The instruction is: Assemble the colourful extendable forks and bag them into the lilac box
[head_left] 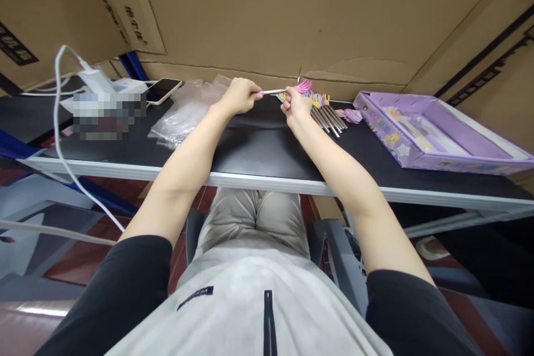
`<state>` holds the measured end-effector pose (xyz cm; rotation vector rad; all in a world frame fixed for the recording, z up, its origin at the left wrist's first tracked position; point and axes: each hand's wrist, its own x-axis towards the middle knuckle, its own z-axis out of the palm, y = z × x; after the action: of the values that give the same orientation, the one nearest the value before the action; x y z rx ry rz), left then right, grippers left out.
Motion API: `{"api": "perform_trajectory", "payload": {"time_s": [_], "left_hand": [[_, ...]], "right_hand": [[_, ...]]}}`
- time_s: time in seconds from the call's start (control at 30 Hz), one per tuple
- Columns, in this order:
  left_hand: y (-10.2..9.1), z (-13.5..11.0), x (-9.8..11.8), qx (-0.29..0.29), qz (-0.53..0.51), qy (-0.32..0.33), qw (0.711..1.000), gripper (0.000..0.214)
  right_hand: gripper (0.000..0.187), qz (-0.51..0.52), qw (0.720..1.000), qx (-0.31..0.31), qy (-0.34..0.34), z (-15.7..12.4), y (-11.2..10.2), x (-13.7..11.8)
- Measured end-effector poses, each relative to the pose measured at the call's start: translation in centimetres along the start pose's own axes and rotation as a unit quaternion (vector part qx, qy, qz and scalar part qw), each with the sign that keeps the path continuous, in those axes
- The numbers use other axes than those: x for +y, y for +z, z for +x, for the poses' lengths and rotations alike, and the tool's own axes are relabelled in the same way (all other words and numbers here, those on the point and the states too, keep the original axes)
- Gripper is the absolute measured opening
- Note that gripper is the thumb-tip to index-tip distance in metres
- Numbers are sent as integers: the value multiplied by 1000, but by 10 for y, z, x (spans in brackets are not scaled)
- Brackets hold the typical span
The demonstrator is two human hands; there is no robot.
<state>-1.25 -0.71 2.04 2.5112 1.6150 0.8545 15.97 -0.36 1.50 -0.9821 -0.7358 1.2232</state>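
Observation:
Both hands are closed on one back scratcher (pixel 273 92), a thin silver rod held level above the table. My left hand (pixel 242 94) grips its left end, where a bit of pink shows past the fingers. Toward the other end, my right hand (pixel 298 104) pinches the rod near the pink claw-shaped head, which sticks up behind the fingers. Beside and partly behind my right hand lies a row of several more back scratchers (pixel 329 117), with silver rods and heads in blue, yellow and pink. My right hand hides some of their heads.
Clear plastic bags (pixel 183 114) lie left of my hands, near a phone (pixel 163 90) and a white charger (pixel 95 79) with a cable. A purple open box (pixel 384 136) stands on the right. Cardboard panels (pixel 267 16) rise behind the black table (pixel 267 150).

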Motion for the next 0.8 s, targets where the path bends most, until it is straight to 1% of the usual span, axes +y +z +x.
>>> {"api": "perform_trajectory", "payload": {"time_s": [0.1,0.37,0.47,0.6,0.7,0.8], "left_hand": [[3,1,1,-14,1,-5,1000,24],[4,5,-12,-2,4,11,1000,25],[6,5,-13,-3,4,2,1000,27],[6,6,-9,-6,4,-19,1000,30],[1,6,-8,4,-2,-35,999,30],[-11,2,-16,22,-12,-58,998,29]], "right_hand": [[42,-2,1000,4,18,-4,-1,-1],[40,-5,1000,8,28,-3,0,-1],[41,-9,1000,10,24,-4,0,2],[41,-7,1000,28,13,-5,3,5],[41,1,999,37,-5,-2,6,4],[41,13,998,57,-22,14,1,-5]]}}
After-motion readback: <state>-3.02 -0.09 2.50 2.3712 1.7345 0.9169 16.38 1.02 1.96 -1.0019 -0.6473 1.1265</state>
